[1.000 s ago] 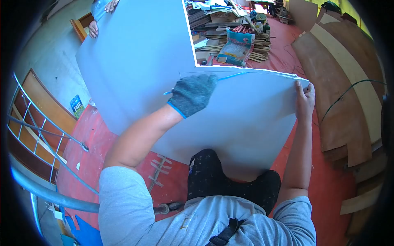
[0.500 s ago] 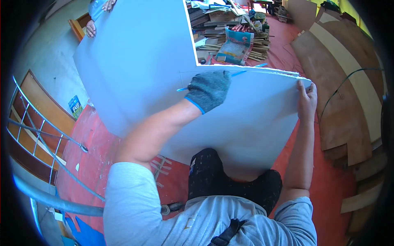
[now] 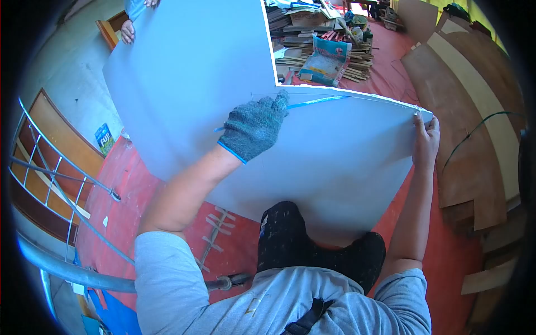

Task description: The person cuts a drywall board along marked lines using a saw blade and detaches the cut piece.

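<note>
Grey-gloved left hand [image 3: 254,128] closed on thin blue tool [image 3: 318,101], ends showing either side of the grip. Pale board [image 3: 318,151] directly behind that grip. Bare right hand [image 3: 427,142] pinches same board, well to the right.

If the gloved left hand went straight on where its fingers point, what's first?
The left hand would likely meet the pale board at its cut edge; past that, the scrap pile seems farther back, depth unclear.
</note>
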